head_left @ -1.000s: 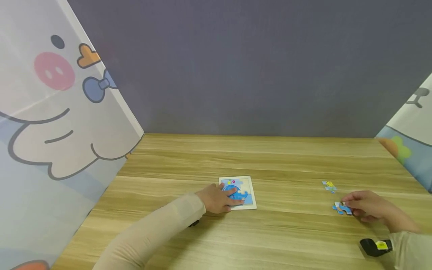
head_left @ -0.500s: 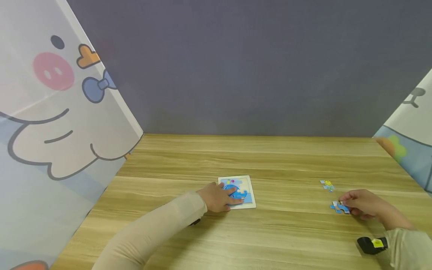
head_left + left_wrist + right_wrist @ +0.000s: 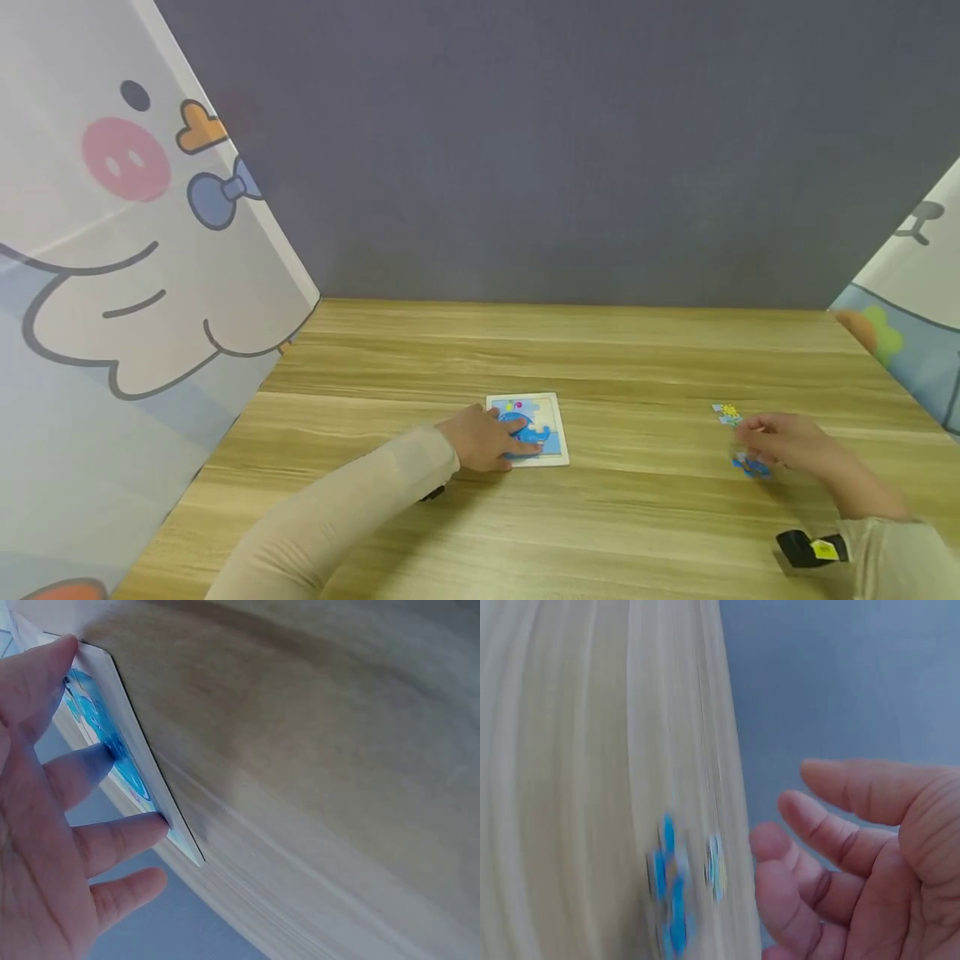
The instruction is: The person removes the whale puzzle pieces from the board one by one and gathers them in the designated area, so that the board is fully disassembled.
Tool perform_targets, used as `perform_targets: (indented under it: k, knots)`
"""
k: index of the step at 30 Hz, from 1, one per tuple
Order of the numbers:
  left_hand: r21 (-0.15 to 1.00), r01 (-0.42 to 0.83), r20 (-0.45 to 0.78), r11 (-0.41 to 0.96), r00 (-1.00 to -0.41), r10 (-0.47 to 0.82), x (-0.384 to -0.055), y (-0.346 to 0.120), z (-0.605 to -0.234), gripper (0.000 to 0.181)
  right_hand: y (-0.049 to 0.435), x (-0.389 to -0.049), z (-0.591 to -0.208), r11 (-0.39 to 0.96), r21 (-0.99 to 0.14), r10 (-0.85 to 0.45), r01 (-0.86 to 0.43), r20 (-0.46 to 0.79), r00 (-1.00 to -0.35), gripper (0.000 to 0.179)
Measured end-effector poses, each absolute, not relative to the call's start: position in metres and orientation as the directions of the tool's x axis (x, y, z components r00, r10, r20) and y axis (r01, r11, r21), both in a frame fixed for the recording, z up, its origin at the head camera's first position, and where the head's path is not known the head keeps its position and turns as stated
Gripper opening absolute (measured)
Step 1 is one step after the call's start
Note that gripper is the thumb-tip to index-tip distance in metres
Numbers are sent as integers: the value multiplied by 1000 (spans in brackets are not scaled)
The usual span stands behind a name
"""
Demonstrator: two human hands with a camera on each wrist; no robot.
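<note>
We see the left hand (image 3: 486, 442) resting on the board (image 3: 563, 446) at the lower centre of the head view, its fingers spread across the printed face, with a pale gap showing towards the board's upper right. At the lower right, the right hand (image 3: 795, 447) hangs over the blue piece (image 3: 752, 469), its fingertips just beside the sun piece (image 3: 727, 411); we cannot tell whether they touch. Its fingers bend loosely, thumb apart, with nothing visible between them. Blur hides whether the blue is 1 piece or 2. We judge 3 risks: the fingertips could nudge the sun piece aside, being so near; a thin piece could slip from a pinch, its edge offering little hold; and uneven pressure from the left hand could shift the board. The loose pieces lie on the table (image 3: 637, 517), wood with streaked grain running across the frame, probably smooth enough to let things slide. Behind it, a grey wall (image 3: 525, 150) fills the upper centre, while cartoon panels (image 3: 172, 275) flank it at the left and right edges.
</note>
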State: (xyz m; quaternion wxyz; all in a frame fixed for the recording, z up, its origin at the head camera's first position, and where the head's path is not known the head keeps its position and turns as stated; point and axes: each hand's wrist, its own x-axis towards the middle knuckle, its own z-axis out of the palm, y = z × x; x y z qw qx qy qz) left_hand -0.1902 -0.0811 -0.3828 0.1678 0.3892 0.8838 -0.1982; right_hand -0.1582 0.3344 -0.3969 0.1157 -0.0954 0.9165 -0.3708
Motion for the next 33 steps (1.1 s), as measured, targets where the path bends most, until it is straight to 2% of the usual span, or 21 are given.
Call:
perform_targets:
  k: [3,11,19,23,30,33]
  knots:
    - [-216,765,-441,607,-631,638,-189,-82,-383,52,317,-159,-397,699,-705,-278,-121,-112,-954,30]
    - [-189,755,-426,627,-639,641,-192,-83,-381,56,269,-169,-390,770,-597,-288,-225,-10,-958,24]
    - [-168,703,-399,691,-689,605,-201,-91,-375,61,234,-173,-389,703,-664,-311,-254,33,-950,22]
    - [-118,675,-393,728,-705,590,-205,-95,-373,65,221,-174,-388,708,-644,-335,-290,56,-941,20]
    - [-96,661,-400,744,-710,580,-207,-97,-376,69,211,-178,-389,644,-581,-528,-498,133,-839,23]
    - [-109,662,-401,742,-712,576,-208,-96,-378,69,209,-179,-390,628,-562,-568,-538,142,-811,25]
